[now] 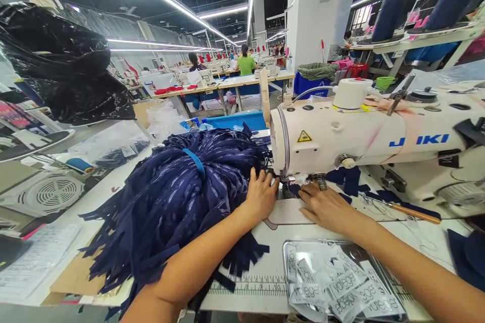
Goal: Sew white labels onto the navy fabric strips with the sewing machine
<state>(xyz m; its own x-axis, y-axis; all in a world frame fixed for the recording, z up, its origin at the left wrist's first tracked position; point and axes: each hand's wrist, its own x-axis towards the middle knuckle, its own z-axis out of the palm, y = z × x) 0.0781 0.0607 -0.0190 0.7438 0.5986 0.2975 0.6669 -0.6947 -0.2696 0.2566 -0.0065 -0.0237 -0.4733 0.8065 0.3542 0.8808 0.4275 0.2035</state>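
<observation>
A white sewing machine [364, 131] stands on the right side of the table. Left of its needle area, my left hand [262, 194] lies at the edge of a big bundle of navy lace strips [182, 197], tied with a blue band [194, 162]. Its fingers are spread and reach toward the needle. My right hand [326, 207] is on the machine bed just right of the needle area, fingertips at a small piece of navy fabric [291, 191]. What its fingertips pinch, if anything, is too small to make out.
A metal tray [285, 267] of printed labels sits in front of the machine. An orange-handled tool [416, 213] and navy scraps [351, 180] lie to the right. A black plastic bag [64, 65] hangs at the left. People sit at tables farther back.
</observation>
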